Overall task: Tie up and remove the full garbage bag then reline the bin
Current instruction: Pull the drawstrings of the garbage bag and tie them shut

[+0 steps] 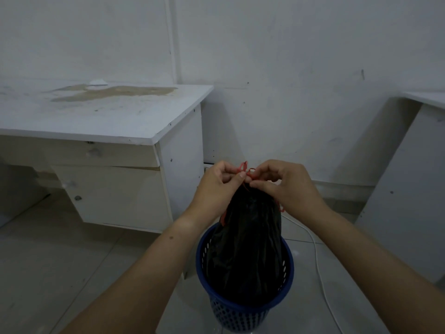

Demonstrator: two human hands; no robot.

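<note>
The black garbage bag [250, 237] is sitting inside the blue bin [243, 307], its neck gathered to a point and rising well above the rim. I'm seeing the red drawstring [244, 168] sticking up at that gathered top, with more red strands hanging down either side of the neck. The left hand [216, 186] is pinching the string between thumb and curled fingers on the left of the neck. The right hand [286, 186] is pinching it on the right, fingers bent tight. I'm reading the two sets of fingertips as almost touching over the bag's top. Both forearms are reaching in from the bottom of the view, one on each side of the bin. The bin is standing on the pale tiled floor [72, 273], near the corner of a white desk [108, 116] on its left. A white cable [317, 261] is trailing across the floor to the bin's right.
</note>
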